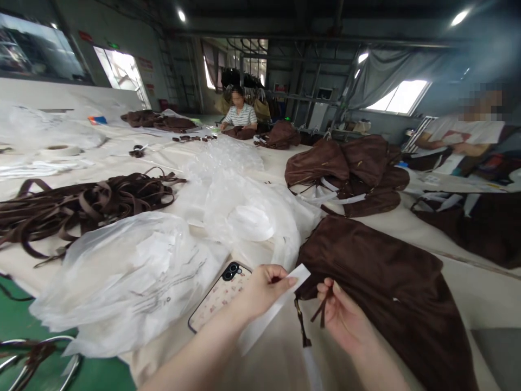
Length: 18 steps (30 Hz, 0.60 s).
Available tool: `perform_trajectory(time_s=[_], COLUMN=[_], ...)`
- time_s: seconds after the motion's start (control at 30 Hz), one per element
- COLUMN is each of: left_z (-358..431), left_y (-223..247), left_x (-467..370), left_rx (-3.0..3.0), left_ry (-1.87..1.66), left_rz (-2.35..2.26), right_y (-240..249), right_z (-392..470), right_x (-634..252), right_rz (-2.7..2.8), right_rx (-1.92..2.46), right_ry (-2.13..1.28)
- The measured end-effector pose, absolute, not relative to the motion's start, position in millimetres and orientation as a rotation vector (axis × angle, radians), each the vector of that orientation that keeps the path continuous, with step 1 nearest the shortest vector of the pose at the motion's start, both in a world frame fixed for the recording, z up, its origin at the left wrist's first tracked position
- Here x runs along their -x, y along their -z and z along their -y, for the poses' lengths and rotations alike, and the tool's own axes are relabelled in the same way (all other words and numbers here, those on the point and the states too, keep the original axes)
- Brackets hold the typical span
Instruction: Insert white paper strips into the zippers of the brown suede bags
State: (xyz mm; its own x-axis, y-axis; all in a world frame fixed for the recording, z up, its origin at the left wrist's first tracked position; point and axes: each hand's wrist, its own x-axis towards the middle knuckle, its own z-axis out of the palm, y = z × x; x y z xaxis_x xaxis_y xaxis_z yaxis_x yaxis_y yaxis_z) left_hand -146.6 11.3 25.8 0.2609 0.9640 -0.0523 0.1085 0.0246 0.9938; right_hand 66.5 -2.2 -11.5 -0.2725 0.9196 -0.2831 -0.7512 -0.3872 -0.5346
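My left hand (264,288) pinches a white strip (299,277), whose long tail hangs down below the wrist. To its right, my right hand (340,309) is closed on a thin brown strap (319,312), with the ends dangling beneath the fingers. Both hands are at the near left edge of a large dark brown bag (374,266) lying flat on the table. Between them hangs a short brown strap with metal hardware (301,323), and another white strip trails from its lower end. Under my left forearm lies a phone in a flowered case (222,290).
Clear plastic bags (150,271) cover the table's middle and left. A heap of brown straps (101,203) lies far left. More brown bags (345,165) are piled beyond. One person (240,115) sits at the far end; another person (464,136) stands at right.
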Motion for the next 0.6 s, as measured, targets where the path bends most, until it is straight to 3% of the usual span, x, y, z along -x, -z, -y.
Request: perform_trajectory(time_s=[0.13, 0.33, 0.6], left_z=[-6, 4, 8], left_y=[-40, -55, -53], left_x=[148, 152, 150], left_rx=[-1.623, -1.961, -1.98], left_ry=[-0.753, -0.547, -0.557], left_rz=[-1.106, -1.096, -1.179], right_y=[10, 4, -6], right_z=[-3, -5, 0], right_x=[-79, -82, -73], right_rz=[0.242, 0.141, 0.234], right_rx=[0.522, 0.645, 0.806], right_ry=[-1.959, -1.787, -1.69])
